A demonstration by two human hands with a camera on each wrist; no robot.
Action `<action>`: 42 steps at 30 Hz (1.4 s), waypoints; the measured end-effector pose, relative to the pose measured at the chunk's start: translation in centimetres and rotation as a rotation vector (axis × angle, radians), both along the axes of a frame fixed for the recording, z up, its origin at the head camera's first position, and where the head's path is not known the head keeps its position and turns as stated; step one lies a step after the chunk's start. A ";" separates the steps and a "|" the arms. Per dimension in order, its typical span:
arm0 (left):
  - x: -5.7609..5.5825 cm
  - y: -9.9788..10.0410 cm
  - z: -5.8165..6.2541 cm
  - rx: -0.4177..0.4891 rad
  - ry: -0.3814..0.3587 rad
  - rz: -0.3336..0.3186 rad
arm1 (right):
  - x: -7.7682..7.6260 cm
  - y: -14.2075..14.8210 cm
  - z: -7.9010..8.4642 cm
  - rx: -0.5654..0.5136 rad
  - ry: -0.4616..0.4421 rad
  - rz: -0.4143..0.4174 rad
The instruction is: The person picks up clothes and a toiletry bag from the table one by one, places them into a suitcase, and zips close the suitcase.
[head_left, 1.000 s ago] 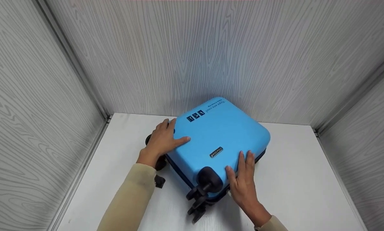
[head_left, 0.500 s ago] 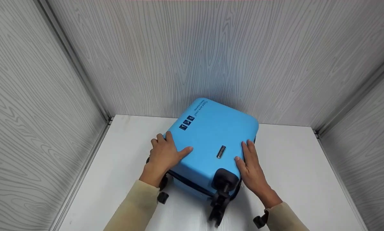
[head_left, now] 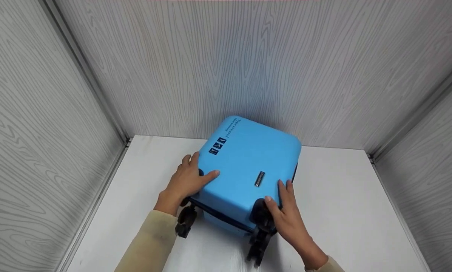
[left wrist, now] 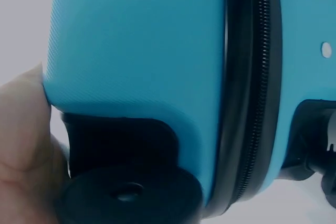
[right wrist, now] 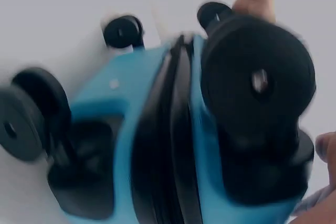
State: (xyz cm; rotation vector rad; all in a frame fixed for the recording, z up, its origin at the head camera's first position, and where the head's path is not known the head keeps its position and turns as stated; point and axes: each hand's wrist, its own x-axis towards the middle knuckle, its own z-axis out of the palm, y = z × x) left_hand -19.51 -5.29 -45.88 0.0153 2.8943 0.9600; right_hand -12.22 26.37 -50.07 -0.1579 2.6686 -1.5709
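A light blue hard-shell suitcase (head_left: 248,151) lies on its side, its front face up, turned at an angle, with black print and a small name plate (head_left: 259,179). My left hand (head_left: 186,179) grips its left corner, thumb on the upper face and fingers bent over the edge. On the near right corner rests my right hand (head_left: 288,211), fingers straight along the side, thumb by the black wheel mount. Black double wheels (head_left: 186,221) jut toward me from the near end. The left wrist view shows the black zip (left wrist: 257,87) round the side; the right wrist view is blurred, with a wheel (right wrist: 257,80) up close.
The suitcase lies on a white tabletop (head_left: 343,196). Behind it stands a grey wood-grain panel (head_left: 226,56), with similar panels at the left (head_left: 25,132) and right (head_left: 426,158).
The suitcase has turned counterclockwise, its far corner moving left and its near wheel moving right. My right hand moved up with its side, then slid back down to the wheel corner.
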 end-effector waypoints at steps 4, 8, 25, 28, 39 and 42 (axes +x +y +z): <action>0.0 0.0 -0.2 -0.002 -0.001 -0.024 | 0.3 -0.6 -0.7 0.029 0.022 -0.005; 0.3 0.6 -0.3 -0.021 0.008 -0.011 | 0.0 -0.4 -1.4 0.054 0.074 -0.012; 3.5 5.7 0.0 -0.134 0.038 0.089 | -6.4 5.8 -1.8 -0.020 0.126 0.104; 3.5 6.0 0.1 -0.108 0.052 0.041 | -7.4 6.5 -1.7 -0.027 0.114 0.108; 2.3 5.2 -0.5 -0.213 0.101 -0.193 | -8.9 6.9 -1.7 -0.054 0.108 0.089; 1.9 5.2 -0.8 -0.252 0.130 -0.204 | -9.2 6.9 -1.9 -0.062 0.099 0.082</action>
